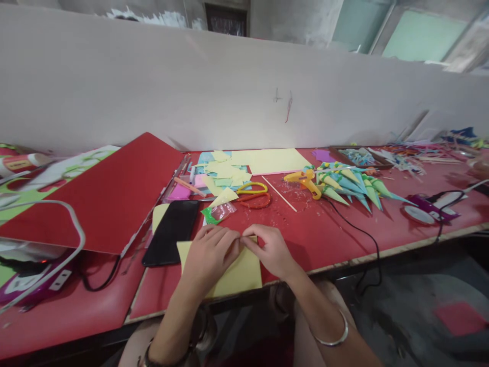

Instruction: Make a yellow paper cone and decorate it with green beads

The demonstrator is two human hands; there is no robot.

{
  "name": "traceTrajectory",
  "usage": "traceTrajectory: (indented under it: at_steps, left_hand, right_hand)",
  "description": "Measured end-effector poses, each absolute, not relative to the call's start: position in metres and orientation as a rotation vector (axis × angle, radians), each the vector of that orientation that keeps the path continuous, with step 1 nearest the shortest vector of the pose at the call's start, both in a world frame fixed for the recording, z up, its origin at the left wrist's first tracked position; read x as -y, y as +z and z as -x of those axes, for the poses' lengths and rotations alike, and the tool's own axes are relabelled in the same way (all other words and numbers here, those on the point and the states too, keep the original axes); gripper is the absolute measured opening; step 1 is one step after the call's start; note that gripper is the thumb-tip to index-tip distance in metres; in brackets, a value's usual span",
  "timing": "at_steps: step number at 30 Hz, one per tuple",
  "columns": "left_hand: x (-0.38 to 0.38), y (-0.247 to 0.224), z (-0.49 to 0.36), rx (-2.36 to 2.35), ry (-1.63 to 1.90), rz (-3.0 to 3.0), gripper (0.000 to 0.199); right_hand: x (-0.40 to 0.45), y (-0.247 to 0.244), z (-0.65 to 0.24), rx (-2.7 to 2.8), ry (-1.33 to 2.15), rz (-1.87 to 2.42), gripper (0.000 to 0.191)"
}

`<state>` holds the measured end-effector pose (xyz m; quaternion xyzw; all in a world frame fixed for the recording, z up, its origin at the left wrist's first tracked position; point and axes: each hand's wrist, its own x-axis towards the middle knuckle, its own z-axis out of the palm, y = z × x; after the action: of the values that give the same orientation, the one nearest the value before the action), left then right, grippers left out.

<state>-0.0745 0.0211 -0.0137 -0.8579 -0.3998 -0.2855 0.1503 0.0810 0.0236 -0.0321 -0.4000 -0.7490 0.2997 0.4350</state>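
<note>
A yellow paper sheet (pixel 242 275) lies at the front edge of the red table. My left hand (pixel 212 251) rests over its upper left part, fingers bent and closed at the sheet's top edge. Beside it, my right hand (pixel 269 248) pinches at the same top edge, its fingertips nearly touching the left ones. Both sets of fingertips seem to hold the paper's edge; the exact spot between them is mostly hidden. Just beyond the hands are a small green and clear plastic packet (pixel 217 213) and a rolled yellow paper cone (pixel 225 196).
A black phone (pixel 171 232) lies left of the sheet, scissors (pixel 254 194) behind. A yellow glue gun (pixel 305 182) and blue-yellow paper cones (pixel 349 183) sit right. A red board (pixel 114 199) leans at left; yellow scraps (pixel 225 168) lie before the white partition (pixel 214 92).
</note>
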Motion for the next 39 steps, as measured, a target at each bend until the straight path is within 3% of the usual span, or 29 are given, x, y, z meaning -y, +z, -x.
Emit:
traceTrajectory:
  at_steps: [16,22,28,33,39]
  left_hand:
    - [-0.024,-0.016,0.088,1.103,-0.785,2.295,0.025]
    - [-0.03,-0.018,0.111,1.357,-0.797,2.282,0.026]
    - [-0.03,-0.012,0.136,1.868,-1.277,2.117,0.014]
    - [-0.027,-0.008,0.125,1.824,-1.877,2.494,0.038]
    - [-0.023,-0.008,0.11,1.763,-1.121,2.862,0.042]
  right_hand:
    - [-0.027,-0.023,-0.101,1.774,0.783,1.027,0.023]
    - [-0.035,-0.024,-0.116,1.688,0.793,1.037,0.022]
    - [-0.037,-0.026,-0.127,1.451,0.931,1.033,0.024]
    - [-0.037,-0.027,-0.123,1.478,1.052,1.025,0.023]
    - [-0.04,-0.031,-0.118,1.643,0.81,1.082,0.019]
